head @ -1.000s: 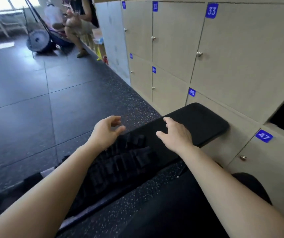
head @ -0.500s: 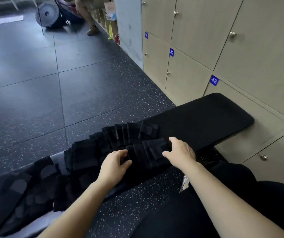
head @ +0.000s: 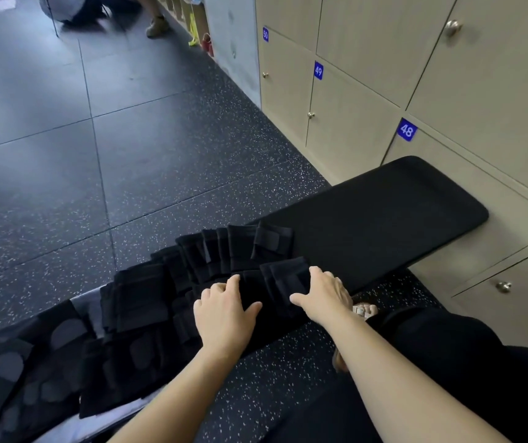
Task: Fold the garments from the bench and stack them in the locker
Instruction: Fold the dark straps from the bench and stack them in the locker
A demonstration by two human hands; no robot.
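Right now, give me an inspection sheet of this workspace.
Surface: black padded bench, far end bare.
Job's things: folded black garments fanned in two rows along the bench; lockers numbered 48, 49 and 50 are shut.
Clutter: dark patterned fabric heaped at the bench's near-left end.
Grips: left hand rests on the near row, fingers bent, hold unclear; right hand curls over the end garment, thumb on its near side.
Cables: nothing seen.
Surroundings: speckled dark floor; another person's shoe far off.
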